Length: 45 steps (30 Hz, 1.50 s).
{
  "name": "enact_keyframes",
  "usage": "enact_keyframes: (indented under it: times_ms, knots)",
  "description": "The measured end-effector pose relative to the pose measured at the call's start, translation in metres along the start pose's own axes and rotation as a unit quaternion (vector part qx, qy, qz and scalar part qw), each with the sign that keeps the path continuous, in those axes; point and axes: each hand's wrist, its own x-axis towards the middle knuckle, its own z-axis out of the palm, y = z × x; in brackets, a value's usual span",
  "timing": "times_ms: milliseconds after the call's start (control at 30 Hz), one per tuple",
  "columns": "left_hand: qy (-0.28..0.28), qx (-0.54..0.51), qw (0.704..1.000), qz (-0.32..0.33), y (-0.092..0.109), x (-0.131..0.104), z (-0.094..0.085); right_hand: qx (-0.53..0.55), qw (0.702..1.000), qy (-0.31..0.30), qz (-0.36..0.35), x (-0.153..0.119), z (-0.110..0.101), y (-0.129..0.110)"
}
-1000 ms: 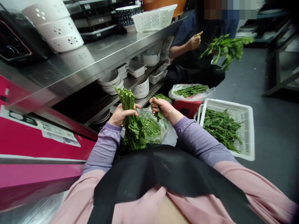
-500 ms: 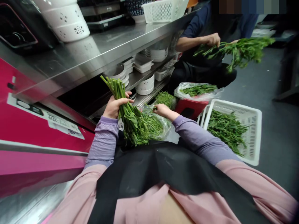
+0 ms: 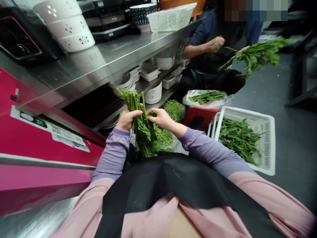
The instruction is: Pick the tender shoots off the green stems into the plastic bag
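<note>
My left hand (image 3: 125, 119) is wrapped round a thick bunch of leafy green stems (image 3: 143, 132), cut ends upward and leaves hanging toward my lap. Close beside it on the right, my right hand (image 3: 162, 118) pinches a small tuft of green leaf (image 3: 153, 113) against the bunch's edge. One stem stands a little apart from the others, next to the right fingertips. Below my hands lies a clear plastic bag with thin greens (image 3: 164, 138), partly covered by the bunch.
A white basket (image 3: 269, 145) of loose greens stands to the right. Beyond are a red container (image 3: 203, 115) with bagged stems and a crouching co-worker (image 3: 198, 49) holding greens. A steel counter (image 3: 119, 49) and shelves with white bowls run along the left.
My right hand has come left from over the bag to the bunch, now with a leaf tuft in its fingers. The co-worker's hand has drawn away from their greens.
</note>
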Motion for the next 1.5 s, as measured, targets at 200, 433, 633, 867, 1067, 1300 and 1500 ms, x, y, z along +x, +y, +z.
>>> enact_keyframes:
  times_ms: [200,433,633,867,1067,1300,1500]
  knots:
    - [0.007,-0.006,1.0,-0.001,-0.006,0.001,0.015,-0.02,0.999,0.018,0.024,-0.011,0.005,-0.002]
    - [0.169,-0.033,0.985,0.02,-0.027,0.008,0.029,-0.084,0.977,0.136,0.139,-0.007,0.021,-0.002]
    - [0.188,-0.004,0.977,0.104,-0.034,-0.011,0.05,-0.065,0.967,0.148,0.196,0.008,0.027,0.011]
    - [0.114,0.089,0.98,0.14,-0.04,-0.025,0.057,-0.019,0.963,0.163,0.211,0.015,0.031,0.027]
    - [0.245,-0.01,0.968,0.051,-0.02,0.017,0.014,-0.003,0.936,0.294,0.195,0.027,-0.035,0.053]
    - [0.402,-0.076,0.912,0.006,0.016,0.036,-0.077,-0.029,0.831,0.512,0.216,0.002,-0.201,0.109]
    - [0.255,0.057,0.965,0.023,0.005,0.035,-0.055,-0.15,0.949,0.258,0.101,0.001,-0.196,0.073]
